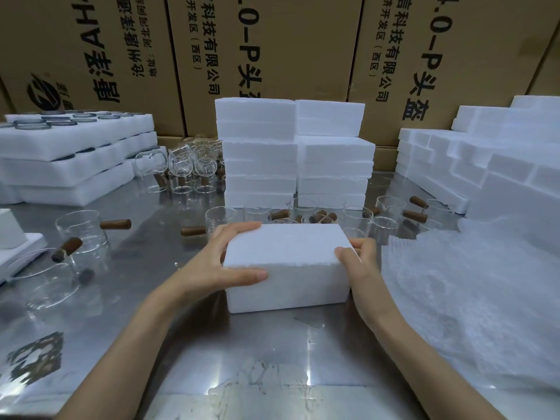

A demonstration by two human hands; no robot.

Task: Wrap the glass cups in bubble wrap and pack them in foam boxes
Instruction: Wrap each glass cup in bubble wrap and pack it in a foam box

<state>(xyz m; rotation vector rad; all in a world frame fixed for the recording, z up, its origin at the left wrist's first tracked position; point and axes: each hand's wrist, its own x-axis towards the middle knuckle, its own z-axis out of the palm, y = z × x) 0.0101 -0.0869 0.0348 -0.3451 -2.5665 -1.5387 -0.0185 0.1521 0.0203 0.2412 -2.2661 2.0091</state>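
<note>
Head view, both hands' fingers (pixel 242 228) curled round closed foam box (pixel 288 268)

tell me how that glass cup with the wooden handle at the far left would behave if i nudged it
The glass cup stands upright on a flat base, so it would probably slide on the smooth metal table rather than roll. Its wooden handle sticks out sideways, so a push there may spin it. Thin clear walls suggest it is fragile.
</note>
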